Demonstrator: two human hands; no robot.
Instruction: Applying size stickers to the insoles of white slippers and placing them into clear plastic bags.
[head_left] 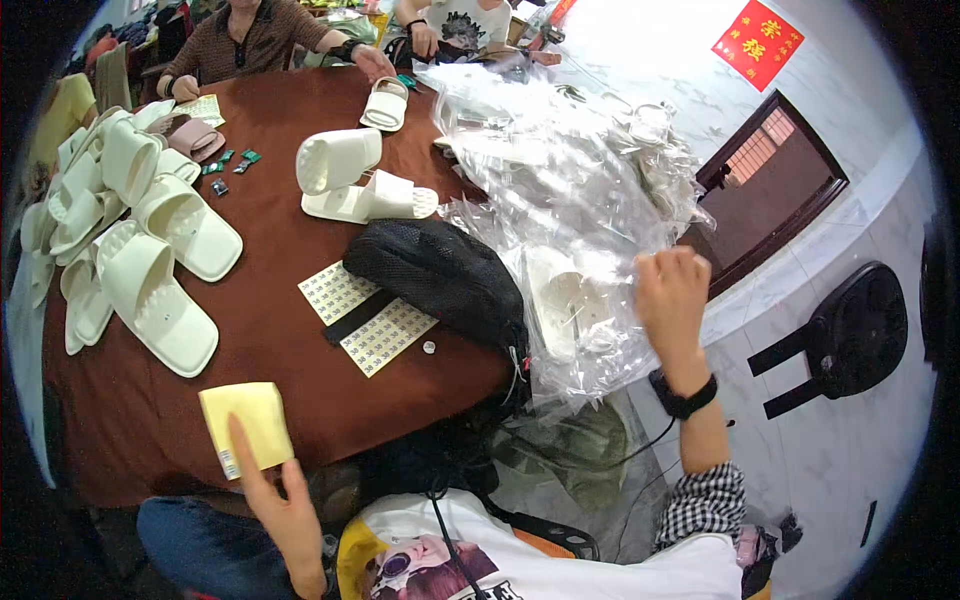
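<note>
Low at the left, by the table's front edge, my left hand [282, 515] has a pale yellow piece of paper [262, 425] in its grip. One finger lies along the paper's face; some fingers are hidden. My right hand [674, 290], wearing a black wristband, is raised with curled fingers at the right edge of a heap of clear plastic bags [600, 215]. What it pinches, if anything, does not show clearly. Beside it, a white slipper [560, 300] shows through the plastic. Between my hands lie a black mesh bag [440, 275] and sheets of small printed stickers [388, 336].
White slippers [160, 305] are piled at the left of the brown-covered table [270, 285]. Another white pair [370, 200] stands near the middle, by small green packets [228, 160]. Two people sit across; one person's hand [375, 63] is near a slipper [385, 104]. A black chair [860, 320] is at right.
</note>
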